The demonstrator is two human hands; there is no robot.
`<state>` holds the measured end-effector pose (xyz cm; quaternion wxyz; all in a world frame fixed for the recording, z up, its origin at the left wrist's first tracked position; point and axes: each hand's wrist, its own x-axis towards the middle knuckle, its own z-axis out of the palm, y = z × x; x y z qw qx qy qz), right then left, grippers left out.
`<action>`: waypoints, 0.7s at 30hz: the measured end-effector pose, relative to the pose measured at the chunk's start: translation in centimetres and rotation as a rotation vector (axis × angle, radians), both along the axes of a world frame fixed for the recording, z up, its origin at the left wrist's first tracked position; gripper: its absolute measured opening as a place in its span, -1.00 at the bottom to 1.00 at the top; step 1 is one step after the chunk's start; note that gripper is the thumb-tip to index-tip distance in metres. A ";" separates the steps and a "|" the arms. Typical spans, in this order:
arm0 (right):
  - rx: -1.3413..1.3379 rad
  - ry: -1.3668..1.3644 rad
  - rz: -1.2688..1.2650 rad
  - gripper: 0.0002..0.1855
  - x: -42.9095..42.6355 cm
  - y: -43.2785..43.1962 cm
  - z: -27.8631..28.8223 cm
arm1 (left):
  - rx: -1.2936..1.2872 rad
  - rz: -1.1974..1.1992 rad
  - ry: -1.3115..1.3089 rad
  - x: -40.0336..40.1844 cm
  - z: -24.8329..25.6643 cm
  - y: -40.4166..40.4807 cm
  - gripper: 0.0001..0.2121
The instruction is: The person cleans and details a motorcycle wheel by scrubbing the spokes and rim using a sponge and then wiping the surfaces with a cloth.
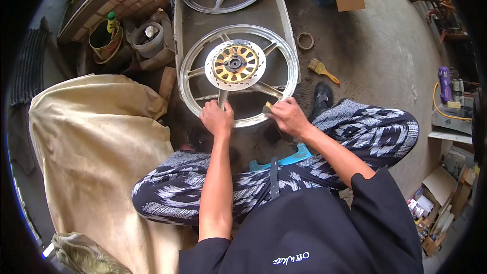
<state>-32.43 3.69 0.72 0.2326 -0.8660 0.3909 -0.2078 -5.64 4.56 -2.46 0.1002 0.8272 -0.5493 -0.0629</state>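
A cast-alloy motorcycle wheel with a brake disc and a gold-coloured disc carrier lies before me, partly over a shallow metal tray. My left hand grips its near rim and the end of a spoke, thumb along the spoke. At the lower right of the rim, my right hand pinches a small yellowish and grey pad or block against the metal. Whether it is sponge or abrasive I cannot tell. A second alloy wheel lies at the tray's far end, with another person's fingers at its hub.
Right of the tray lie a tape roll and a paintbrush, with an open cardboard box beyond. Buckets stand at the left, near a cloth-covered object. A blue plastic stool shows beneath me.
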 end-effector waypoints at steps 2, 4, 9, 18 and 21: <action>0.018 0.043 -0.242 -0.93 0.5 0.2 0.3 | -0.039 -0.005 -0.011 0.0 0.1 0.0 -0.69; -0.038 -0.007 -0.325 -0.90 1.0 0.4 0.7 | -0.039 -0.004 -0.017 0.0 0.1 0.0 -0.69; -0.036 -0.027 -0.036 -0.90 1.5 0.6 1.7 | -0.031 -0.002 -0.007 -0.1 0.3 0.0 -0.69; -0.012 -0.021 0.017 -0.90 1.4 1.5 0.3 | -0.044 -0.006 -0.018 0.0 0.2 0.1 -0.69; -0.062 0.105 -0.190 -0.85 1.6 2.0 0.0 | -0.025 -0.003 -0.012 0.0 0.2 0.1 -0.67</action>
